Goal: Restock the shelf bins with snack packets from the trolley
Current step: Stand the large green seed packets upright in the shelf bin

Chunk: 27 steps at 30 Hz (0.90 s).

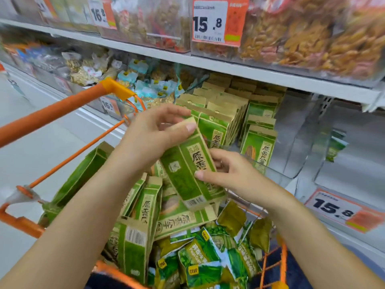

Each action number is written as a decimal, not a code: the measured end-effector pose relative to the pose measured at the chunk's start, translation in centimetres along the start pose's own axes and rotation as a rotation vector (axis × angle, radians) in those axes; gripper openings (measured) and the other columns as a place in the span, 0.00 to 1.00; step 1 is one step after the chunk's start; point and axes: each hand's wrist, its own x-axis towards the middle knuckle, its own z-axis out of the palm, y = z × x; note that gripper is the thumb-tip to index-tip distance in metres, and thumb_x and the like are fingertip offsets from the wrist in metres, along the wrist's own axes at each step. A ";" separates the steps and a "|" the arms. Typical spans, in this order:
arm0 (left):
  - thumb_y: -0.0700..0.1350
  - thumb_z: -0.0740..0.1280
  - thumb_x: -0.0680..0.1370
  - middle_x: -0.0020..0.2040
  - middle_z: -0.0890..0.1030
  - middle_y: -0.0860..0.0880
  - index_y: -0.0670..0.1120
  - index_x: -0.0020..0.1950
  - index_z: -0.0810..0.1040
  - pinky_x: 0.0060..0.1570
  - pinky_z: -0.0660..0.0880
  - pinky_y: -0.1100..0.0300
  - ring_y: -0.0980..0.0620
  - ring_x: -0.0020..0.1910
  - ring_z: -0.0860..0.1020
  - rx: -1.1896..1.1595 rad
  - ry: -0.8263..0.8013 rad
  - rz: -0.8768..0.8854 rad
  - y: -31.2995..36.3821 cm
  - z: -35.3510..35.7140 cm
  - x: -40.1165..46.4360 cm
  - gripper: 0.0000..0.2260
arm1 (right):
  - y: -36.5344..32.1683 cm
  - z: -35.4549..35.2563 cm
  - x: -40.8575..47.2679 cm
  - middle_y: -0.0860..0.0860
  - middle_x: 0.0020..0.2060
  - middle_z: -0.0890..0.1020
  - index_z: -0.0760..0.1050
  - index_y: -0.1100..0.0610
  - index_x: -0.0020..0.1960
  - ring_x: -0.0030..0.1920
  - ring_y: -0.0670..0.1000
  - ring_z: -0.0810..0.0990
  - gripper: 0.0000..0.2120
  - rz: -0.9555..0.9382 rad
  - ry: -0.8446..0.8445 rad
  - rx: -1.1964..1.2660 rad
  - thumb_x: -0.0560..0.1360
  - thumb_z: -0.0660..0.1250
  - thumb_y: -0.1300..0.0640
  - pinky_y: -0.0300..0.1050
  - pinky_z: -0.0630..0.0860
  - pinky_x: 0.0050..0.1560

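Held packet: a green and tan snack packet [188, 165] is being held above the trolley, tilted, with its barcode end lowest and its tan top edge pointing toward the shelf.
Left hand: the left hand [154, 132] is gripping the upper end of the held packet, thumb lying across the tan top edge and fingers curling behind it.
Right hand: the right hand [231, 174] is gripping the packet's lower right side, thumb pressing on the front face and fingers wrapping behind.
Trolley: the orange wire trolley [68, 105] is standing just beside the shelf, below both hands.
Trolley contents: more green and tan packets [143, 209] are lying loosely piled inside; small green pea snack packets [200, 257] are lying nearer the person.
Shelf bin: a clear bin [279, 163] on the middle shelf is holding upright rows of matching green packets [227, 113]; its right part is showing bare clear wall.
Price tags: an orange and white tag reading 15.8 [216, 21] is hanging above the bin; a second 15.8 tag [341, 209] is sitting on the lower shelf edge.
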 end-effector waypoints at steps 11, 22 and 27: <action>0.55 0.78 0.63 0.55 0.83 0.45 0.47 0.56 0.81 0.46 0.81 0.57 0.50 0.51 0.83 -0.417 -0.516 -0.308 1.5 4.1 4.4 0.24 | -0.7 -7.1 -4.4 0.55 0.42 0.85 0.80 0.61 0.54 0.38 0.49 0.84 0.17 0.123 0.230 0.561 0.72 0.65 0.51 0.40 0.81 0.38; 0.49 0.73 0.68 0.47 0.83 0.43 0.43 0.56 0.78 0.46 0.79 0.50 0.47 0.43 0.83 -0.510 -0.261 -0.315 -0.8 10.2 4.8 0.19 | -0.1 -7.1 -4.8 0.56 0.42 0.85 0.80 0.56 0.44 0.38 0.50 0.82 0.12 0.248 0.230 0.477 0.79 0.60 0.53 0.43 0.77 0.41; 0.43 0.68 0.73 0.49 0.83 0.44 0.41 0.61 0.74 0.45 0.81 0.54 0.47 0.48 0.83 -0.488 -0.085 -0.194 0.2 8.8 5.8 0.17 | -1.1 -9.6 -5.5 0.57 0.48 0.84 0.79 0.60 0.53 0.47 0.52 0.83 0.15 0.086 0.508 0.672 0.81 0.56 0.53 0.43 0.80 0.48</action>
